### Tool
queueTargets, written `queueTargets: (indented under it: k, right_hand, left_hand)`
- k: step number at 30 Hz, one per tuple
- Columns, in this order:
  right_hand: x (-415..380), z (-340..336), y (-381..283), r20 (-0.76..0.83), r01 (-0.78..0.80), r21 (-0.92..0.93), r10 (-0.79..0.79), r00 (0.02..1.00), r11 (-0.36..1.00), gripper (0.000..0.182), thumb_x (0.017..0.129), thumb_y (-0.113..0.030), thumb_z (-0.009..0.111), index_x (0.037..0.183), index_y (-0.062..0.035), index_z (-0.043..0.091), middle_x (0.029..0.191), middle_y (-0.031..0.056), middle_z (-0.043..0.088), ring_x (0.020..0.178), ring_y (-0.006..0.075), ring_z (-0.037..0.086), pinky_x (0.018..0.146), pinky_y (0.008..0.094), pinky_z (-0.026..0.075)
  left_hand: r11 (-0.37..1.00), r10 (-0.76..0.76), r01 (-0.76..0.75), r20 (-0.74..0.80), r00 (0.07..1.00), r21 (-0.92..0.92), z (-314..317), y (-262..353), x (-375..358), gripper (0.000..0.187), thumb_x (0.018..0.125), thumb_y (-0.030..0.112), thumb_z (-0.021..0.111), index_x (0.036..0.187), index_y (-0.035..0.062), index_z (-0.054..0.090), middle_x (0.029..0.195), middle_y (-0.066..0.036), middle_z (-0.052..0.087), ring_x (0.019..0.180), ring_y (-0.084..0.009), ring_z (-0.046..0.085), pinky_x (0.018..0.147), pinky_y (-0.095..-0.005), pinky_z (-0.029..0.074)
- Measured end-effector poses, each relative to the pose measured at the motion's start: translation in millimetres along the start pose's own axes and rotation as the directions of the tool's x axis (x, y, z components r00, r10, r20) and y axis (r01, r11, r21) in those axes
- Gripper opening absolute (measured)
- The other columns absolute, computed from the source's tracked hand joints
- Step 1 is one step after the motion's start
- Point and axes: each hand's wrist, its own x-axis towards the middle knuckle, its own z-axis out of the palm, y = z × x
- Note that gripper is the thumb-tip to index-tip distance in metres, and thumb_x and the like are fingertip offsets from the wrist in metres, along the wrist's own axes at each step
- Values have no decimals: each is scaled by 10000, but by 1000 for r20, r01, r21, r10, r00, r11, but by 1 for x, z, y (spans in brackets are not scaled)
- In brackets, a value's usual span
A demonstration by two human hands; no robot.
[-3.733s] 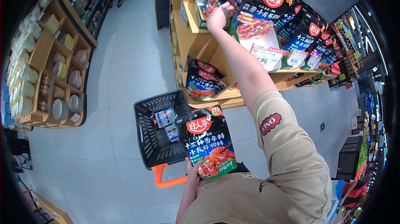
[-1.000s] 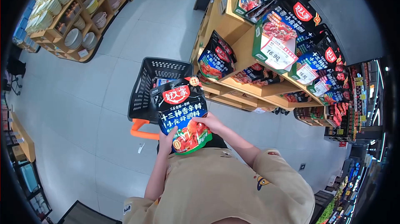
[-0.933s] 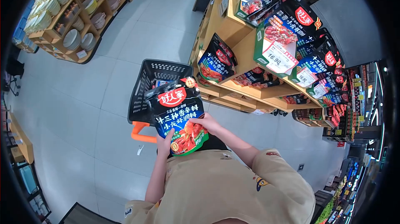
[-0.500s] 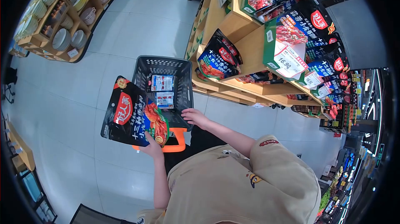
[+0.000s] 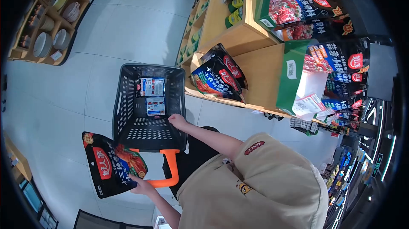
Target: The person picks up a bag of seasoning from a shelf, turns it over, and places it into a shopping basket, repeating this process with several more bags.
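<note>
Left fingers [image 5: 139, 182] pinch pouch [image 5: 102, 163]; right fingers [image 5: 174, 120] seem curled over basket [image 5: 123, 101].

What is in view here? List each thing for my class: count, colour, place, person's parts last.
Held pouch: 1, black, blue and red, lower left
Basket: 1, dark grey with orange handle, centre left
Printed packaging: count unclear, white and blue, in basket
Wooden shelf unit: 1, brown, right
Shelf pouches: several, mostly black, same unit
Display boxes: at least 2, green and white, same unit
Containers: several, green-yellow, upper centre
Dishes: several, white, yellow and pink, upper left
Floor: 1, grey, beneath
Shirt: 1, beige, bottom
Left hand: 1, bare, gripping the held pouch
Right hand: 1, bare, at basket's right side
</note>
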Motion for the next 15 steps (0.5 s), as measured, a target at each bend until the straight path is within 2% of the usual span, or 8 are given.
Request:
queueTargets:
  k: [2,4,6,8,9,10,13,15]
  right_hand:
    - [32,4,9,20,13,-130,-10,1000,991,175,712,-172,569,794,-29,631,781,125,625,755,215,599,690,306,450]
    - [61,9,14,7,-34,-135,35,999,990,158,689,-167,566,757,-42,635,773,142,621,762,260,598,696,328,453]
    - [89,17,23,-64,-56,-248,41,997,967,146,691,-156,550,747,-47,629,781,150,616,772,286,592,699,347,456]
    - [124,26,42,-74,-75,-270,58,996,960,130,682,-151,549,725,-52,621,783,153,611,771,299,587,698,365,457]
    - [132,22,40,-98,-107,-289,82,992,951,126,676,-152,555,726,-54,616,783,154,609,768,299,587,695,366,458]
    - [136,25,30,-108,-138,-306,110,988,942,125,670,-153,561,727,-55,612,784,155,607,765,298,588,692,368,459]
    - [152,24,17,-24,-30,-310,24,999,950,144,663,-149,563,769,-63,610,805,157,605,783,304,583,688,378,460]
    - [182,43,50,-6,27,-418,-33,999,908,177,655,-137,563,800,-48,613,822,159,604,788,313,580,710,379,462]
  left_hand:
    - [986,-130,134,-49,990,94,0,-13,7,486,798,246,607,997,-168,451,969,-211,553,819,-199,555,683,-311,454]
    - [998,57,-56,2,998,-26,-1,-6,4,480,800,233,606,1029,-154,439,1006,-205,545,852,-196,547,715,-301,447]
    - [988,74,-66,-57,996,141,2,12,-4,448,808,207,595,1048,-137,438,1013,-193,546,860,-191,545,737,-295,444]
    - [973,-185,186,-18,983,137,12,40,-10,404,818,161,577,1060,-128,433,1019,-186,546,865,-178,541,746,-297,444]
    - [995,101,-101,-19,995,14,-8,-33,10,364,826,124,560,1052,-132,434,1028,-174,544,860,-168,540,742,-293,444]
    - [992,124,-125,17,992,33,-6,-18,7,347,828,104,553,1050,-134,433,1042,-169,535,865,-163,533,736,-286,444]
    - [993,91,-84,-84,992,81,-11,-22,5,383,827,118,557,1091,-116,410,1076,-159,515,888,-160,515,764,-286,434]
    - [998,35,-26,-148,988,63,-12,-21,1,453,826,113,555,1158,-95,329,1150,-162,454,952,-172,479,816,-307,412]
